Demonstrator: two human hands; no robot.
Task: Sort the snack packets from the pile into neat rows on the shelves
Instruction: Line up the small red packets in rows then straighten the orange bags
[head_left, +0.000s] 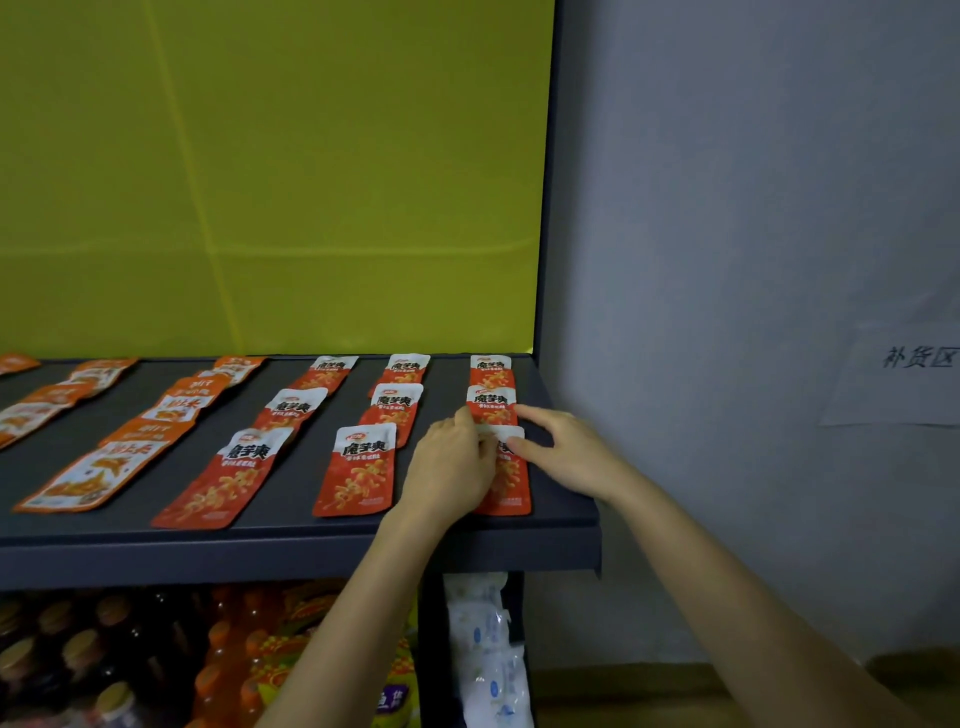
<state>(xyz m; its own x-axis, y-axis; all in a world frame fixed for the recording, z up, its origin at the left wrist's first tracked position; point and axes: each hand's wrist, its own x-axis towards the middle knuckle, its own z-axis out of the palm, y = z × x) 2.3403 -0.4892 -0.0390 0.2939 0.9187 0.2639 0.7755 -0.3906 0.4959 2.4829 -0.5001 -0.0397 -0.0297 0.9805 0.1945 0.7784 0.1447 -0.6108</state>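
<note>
Squaring the front packet at 4 o'clock on the shelf: left hand pinches its top, right hand presses flat. 3 red columns look filled; orange rows at 9 o'clock overlap.

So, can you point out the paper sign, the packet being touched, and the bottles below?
Paper sign (893, 387): head view, its blank middle.
Packet (511, 488): head view, red lower half.
Bottles (114, 697): head view, one bottle's cap.

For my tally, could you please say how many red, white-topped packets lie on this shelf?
9, three rows of three: left row, middle row, right row, its front packet partly under left hand and right hand.
</note>
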